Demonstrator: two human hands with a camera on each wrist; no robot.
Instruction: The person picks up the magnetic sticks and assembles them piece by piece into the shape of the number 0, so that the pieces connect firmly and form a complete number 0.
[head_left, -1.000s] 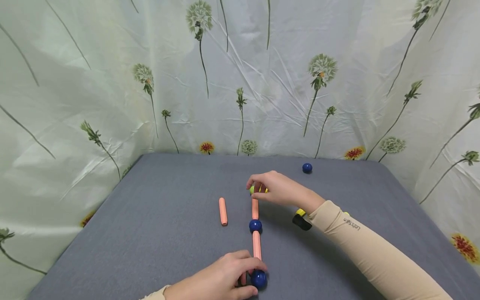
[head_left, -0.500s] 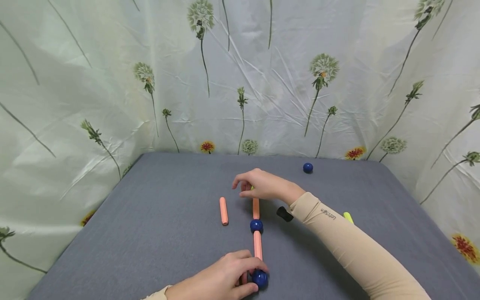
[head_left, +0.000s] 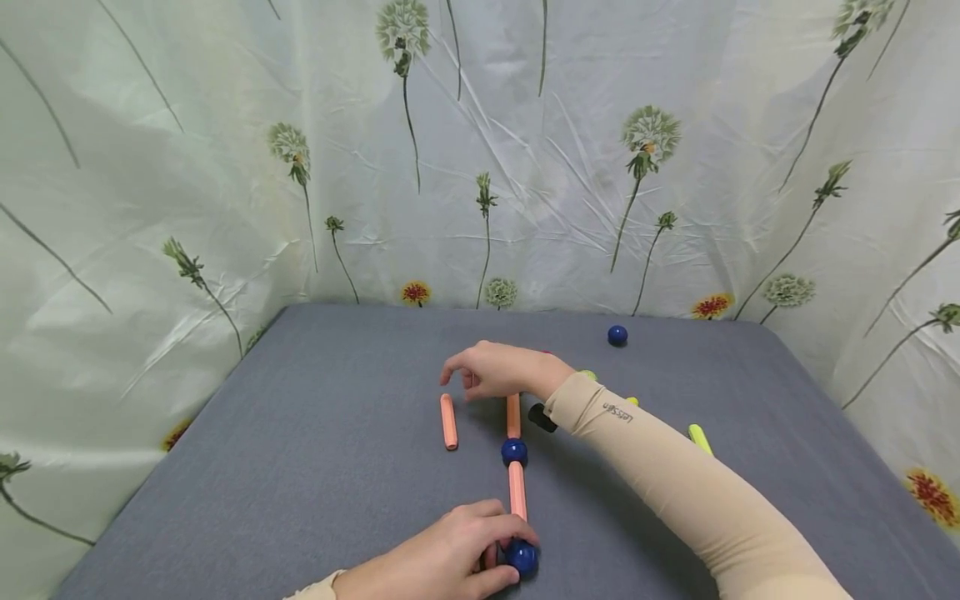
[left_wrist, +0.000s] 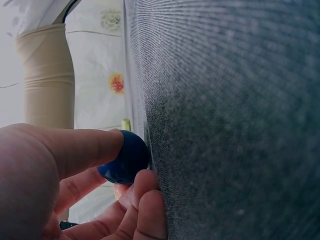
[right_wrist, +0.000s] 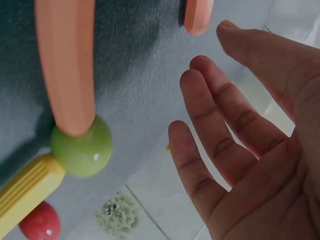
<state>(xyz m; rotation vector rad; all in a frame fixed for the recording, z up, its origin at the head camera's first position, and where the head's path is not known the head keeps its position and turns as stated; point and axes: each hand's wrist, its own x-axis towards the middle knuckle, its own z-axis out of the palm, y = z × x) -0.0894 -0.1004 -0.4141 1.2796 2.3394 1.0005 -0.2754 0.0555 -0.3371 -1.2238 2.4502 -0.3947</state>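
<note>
My left hand (head_left: 457, 550) pinches a blue ball (head_left: 522, 557) between thumb and fingers at the near end of a chain lying on the table. From that ball runs an orange stick (head_left: 517, 490), then a second blue ball (head_left: 514, 451) and another orange stick (head_left: 513, 417). My right hand (head_left: 498, 368) hovers over the far part of the chain, holding nothing, its fingertips close to a loose orange stick (head_left: 448, 422). In the right wrist view, a green ball (right_wrist: 82, 147) joins an orange stick to a yellow stick (right_wrist: 30, 192), with a red ball (right_wrist: 42, 222) beside the yellow one.
A blue ball (head_left: 617, 335) lies alone near the back edge of the grey table (head_left: 315, 467). To the right, a yellow-green stick (head_left: 700, 437) shows past the right sleeve (head_left: 675, 475). A flower-print curtain (head_left: 337, 150) hangs behind the table.
My right hand has moved left, from above the green ball toward the loose orange stick. The left hand stays on the near blue ball.
</note>
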